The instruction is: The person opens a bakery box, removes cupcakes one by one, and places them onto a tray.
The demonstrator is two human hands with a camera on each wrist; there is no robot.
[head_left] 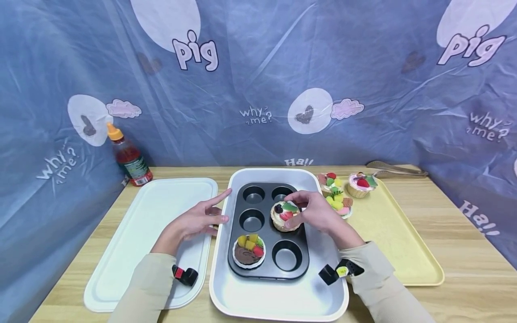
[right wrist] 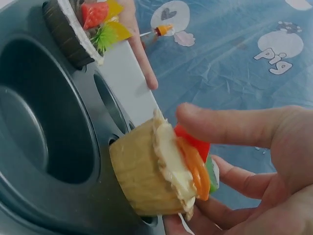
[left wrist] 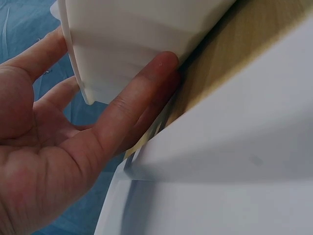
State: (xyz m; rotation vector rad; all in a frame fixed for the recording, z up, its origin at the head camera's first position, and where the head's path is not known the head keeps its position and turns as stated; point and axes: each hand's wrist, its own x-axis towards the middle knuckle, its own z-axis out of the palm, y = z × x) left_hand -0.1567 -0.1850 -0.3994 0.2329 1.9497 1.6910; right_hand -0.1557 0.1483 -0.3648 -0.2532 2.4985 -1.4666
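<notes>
My right hand [head_left: 317, 211] holds a cream-topped cupcake [right wrist: 146, 169] with red, orange and green fruit pieces between thumb and fingers. The cupcake is over the middle right cup of a dark muffin tin [head_left: 268, 273], tilted in the right wrist view. A chocolate cupcake [head_left: 244, 255] with yellow cubes and a red berry sits in the tin's near left cup. The tin lies inside a deep white tray [head_left: 278, 305]. At that tray's left side, my left hand [head_left: 199, 218] touches the rim and outer wall with fairly straight fingers.
A flat white tray [head_left: 133, 251] lies left, with a sauce bottle [head_left: 133, 161] behind it. On the right, a yellow tray [head_left: 404, 251] bears several cupcakes [head_left: 361, 185]. Tongs [head_left: 397, 169] lie at its far edge. A blue printed cloth [head_left: 258, 67] hangs behind the table.
</notes>
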